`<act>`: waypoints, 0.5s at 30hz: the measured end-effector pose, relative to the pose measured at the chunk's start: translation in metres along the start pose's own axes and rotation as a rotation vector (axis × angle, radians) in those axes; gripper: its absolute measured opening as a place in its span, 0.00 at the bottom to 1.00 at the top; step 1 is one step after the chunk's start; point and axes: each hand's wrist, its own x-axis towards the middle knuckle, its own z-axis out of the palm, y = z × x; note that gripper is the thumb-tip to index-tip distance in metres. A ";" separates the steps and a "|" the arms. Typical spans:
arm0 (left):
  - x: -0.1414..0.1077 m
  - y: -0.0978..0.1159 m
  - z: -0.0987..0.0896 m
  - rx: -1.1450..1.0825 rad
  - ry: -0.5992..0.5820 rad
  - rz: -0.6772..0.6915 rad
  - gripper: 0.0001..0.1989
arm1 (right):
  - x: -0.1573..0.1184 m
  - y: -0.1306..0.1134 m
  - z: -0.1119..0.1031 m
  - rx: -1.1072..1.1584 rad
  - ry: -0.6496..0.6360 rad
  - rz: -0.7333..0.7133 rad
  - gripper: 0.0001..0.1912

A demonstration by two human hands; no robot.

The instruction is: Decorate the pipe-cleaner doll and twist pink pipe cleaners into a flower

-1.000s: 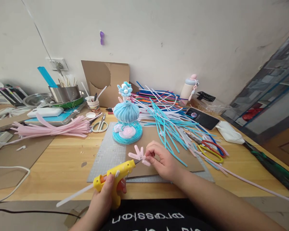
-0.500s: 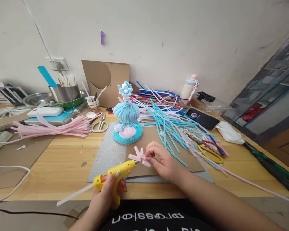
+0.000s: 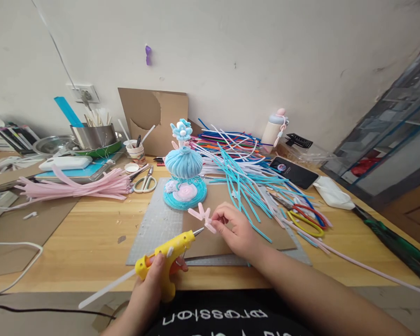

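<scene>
My left hand [image 3: 157, 275] is wrapped round a yellow hot glue gun [image 3: 173, 247], with a long glue stick [image 3: 107, 289] jutting from its back. The gun's metal nozzle points up and right, close to a small pink pipe-cleaner flower [image 3: 203, 215]. My right hand [image 3: 234, 228] pinches that flower by its right side between thumb and fingers; its petals spread to the left. Behind them stands a blue pipe-cleaner piece [image 3: 184, 163] with a pleated dome, a flower on top and a round base with a pink centre.
A grey cutting mat [image 3: 147, 233] and a cardboard sheet [image 3: 217, 242] lie under my hands. Blue pipe cleaners [image 3: 243, 186] spread at right, near scissors [image 3: 306, 224] and a phone [image 3: 294, 171]. Pink strips [image 3: 77, 184] and cream-handled scissors [image 3: 145, 183] lie at left.
The pink flower has tilted and risen slightly in my right hand. The glue gun has drawn a little down and left, so its nozzle now shows apart from the petals.
</scene>
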 end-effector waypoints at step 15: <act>0.004 0.013 -0.005 0.746 0.030 0.717 0.10 | -0.002 0.004 0.007 -0.140 0.062 -0.025 0.09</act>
